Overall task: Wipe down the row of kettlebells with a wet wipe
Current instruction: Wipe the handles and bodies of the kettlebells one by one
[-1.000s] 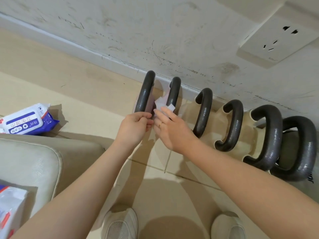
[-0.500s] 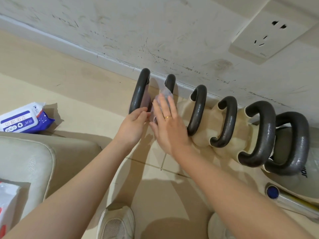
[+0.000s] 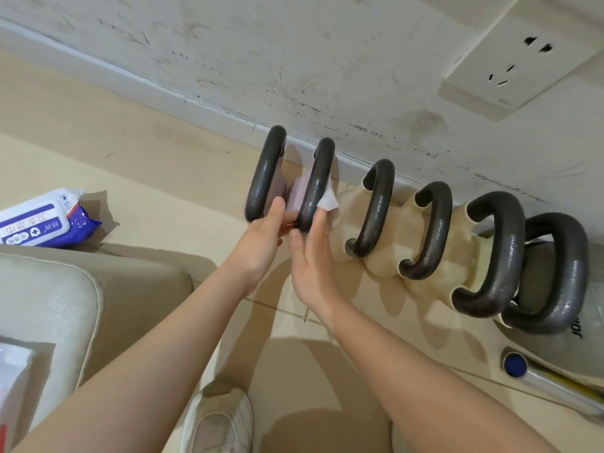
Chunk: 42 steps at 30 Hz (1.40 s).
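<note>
Several kettlebells with dark grey handles stand in a row along the wall. The second kettlebell (image 3: pixel 318 178) has a pale lilac body. My right hand (image 3: pixel 310 256) presses a white wet wipe (image 3: pixel 327 199) against that body, just right of its handle, fingers flat. My left hand (image 3: pixel 261 243) rests at the lower end of the first kettlebell (image 3: pixel 265 178), its fingertips between the first two handles. Cream-bodied kettlebells (image 3: pixel 376 207) follow to the right.
A blue and white pack of wet wipes (image 3: pixel 42 220) lies on the tiled floor at left. A beige cushion (image 3: pixel 65 299) fills the lower left. A wall socket (image 3: pixel 516 57) is at upper right. A blue-tipped tube (image 3: pixel 536 376) lies at lower right. My shoe (image 3: pixel 219 420) is below.
The wipe has shifted from between the first two handles to the right side of the second handle, carried by my right hand. My left hand has stayed at the first kettlebell.
</note>
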Each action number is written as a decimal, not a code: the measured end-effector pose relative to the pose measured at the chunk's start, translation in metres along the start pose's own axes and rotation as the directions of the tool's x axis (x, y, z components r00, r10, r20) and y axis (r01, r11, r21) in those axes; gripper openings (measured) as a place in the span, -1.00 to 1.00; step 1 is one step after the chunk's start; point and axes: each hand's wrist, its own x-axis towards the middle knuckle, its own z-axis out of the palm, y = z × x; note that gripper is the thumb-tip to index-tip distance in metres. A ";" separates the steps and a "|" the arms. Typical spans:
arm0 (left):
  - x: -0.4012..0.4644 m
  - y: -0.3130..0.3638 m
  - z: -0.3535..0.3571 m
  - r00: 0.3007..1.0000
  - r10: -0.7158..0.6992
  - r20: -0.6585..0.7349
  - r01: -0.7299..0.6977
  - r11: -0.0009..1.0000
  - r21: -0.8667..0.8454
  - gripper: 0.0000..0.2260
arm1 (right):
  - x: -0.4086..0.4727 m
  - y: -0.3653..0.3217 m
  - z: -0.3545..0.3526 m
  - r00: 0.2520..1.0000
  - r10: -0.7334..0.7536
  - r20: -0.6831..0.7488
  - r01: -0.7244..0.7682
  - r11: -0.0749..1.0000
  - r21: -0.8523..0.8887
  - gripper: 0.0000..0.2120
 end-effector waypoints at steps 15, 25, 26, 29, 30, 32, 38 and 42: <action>0.027 0.017 0.003 0.985 0.167 -0.037 -0.153 0.955 0.254 -0.71 | 0.139 -0.044 -0.063 0.912 -0.095 0.400 0.399 0.436 -0.807 -0.49; 0.040 0.029 0.005 0.987 0.155 0.037 -0.148 0.805 0.575 -0.74 | 0.160 -0.037 -0.067 0.962 -0.032 0.271 0.155 0.880 -0.448 -0.59; 0.037 0.027 0.003 0.985 0.167 0.040 -0.159 0.800 0.579 -0.73 | 0.157 -0.037 -0.064 0.973 -0.024 0.231 0.113 0.916 -0.384 -0.59; 0.029 0.019 0.001 0.977 0.203 0.061 -0.200 0.789 0.581 -0.72 | 0.153 -0.032 -0.062 0.987 0.111 0.120 -0.089 0.980 -0.178 -0.65; 0.026 0.014 0.001 0.976 0.210 0.065 -0.208 0.784 0.584 -0.73 | 0.153 -0.031 -0.062 0.981 0.171 0.087 -0.159 0.979 -0.127 -0.69; 0.020 0.006 0.000 0.971 0.230 0.061 -0.221 0.773 0.595 -0.74 | 0.153 -0.030 -0.061 0.965 0.254 0.062 -0.250 0.966 -0.065 -0.69; 0.014 -0.010 0.001 0.960 0.277 0.045 -0.250 0.771 0.586 -0.77 | 0.115 -0.030 -0.064 0.978 -0.119 0.169 0.169 0.930 -0.325 -0.71; 0.013 -0.011 0.003 0.954 0.297 0.035 -0.260 0.766 0.588 -0.77 | 0.119 -0.030 -0.070 0.989 -0.023 0.148 0.070 0.944 -0.322 -0.64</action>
